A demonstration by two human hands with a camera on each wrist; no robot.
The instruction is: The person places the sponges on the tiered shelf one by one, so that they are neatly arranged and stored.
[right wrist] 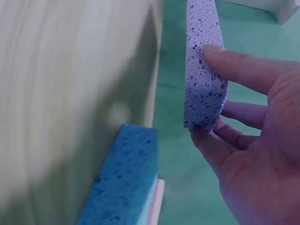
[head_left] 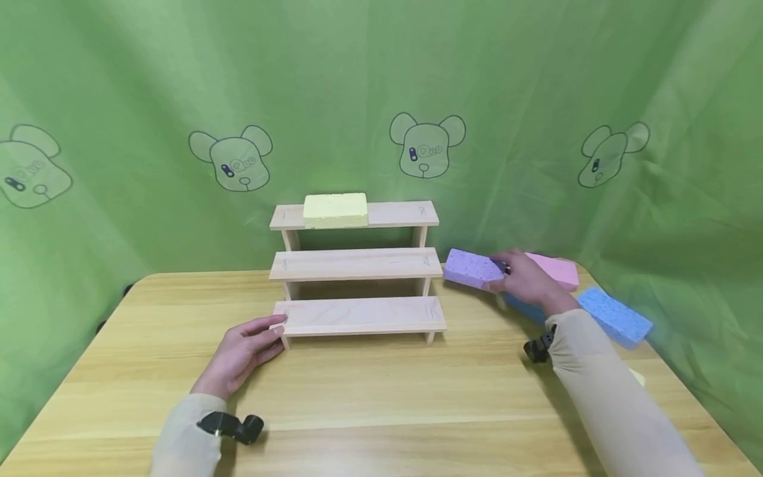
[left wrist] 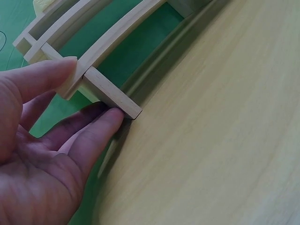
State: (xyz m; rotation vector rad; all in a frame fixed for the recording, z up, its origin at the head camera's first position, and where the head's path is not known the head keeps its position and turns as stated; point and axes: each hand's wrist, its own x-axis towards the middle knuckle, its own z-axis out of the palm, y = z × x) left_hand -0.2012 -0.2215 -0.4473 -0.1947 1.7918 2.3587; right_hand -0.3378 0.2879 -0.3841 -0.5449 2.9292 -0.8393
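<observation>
A pale wooden three-step shelf (head_left: 357, 315) stands at the table's middle, and a yellow sponge (head_left: 336, 211) lies on its top step. My left hand (head_left: 247, 350) grips the left end of the lowest step; the left wrist view shows fingertips against the shelf's leg (left wrist: 112, 93) and the thumb at the board's front edge. To the right of the shelf, my right hand (head_left: 530, 281) pinches a purple sponge (head_left: 473, 268) by its right end. In the right wrist view the purple sponge (right wrist: 204, 70) is held up off the table, thumb on one face, fingers behind.
Below and beside my right hand lie a blue sponge (head_left: 524, 308), a pink sponge (head_left: 556, 270) and another blue sponge (head_left: 614, 317). A pale yellow piece (head_left: 637, 376) shows partly behind the right sleeve. A green curtain (head_left: 334, 79) hangs behind the wooden table (head_left: 381, 397).
</observation>
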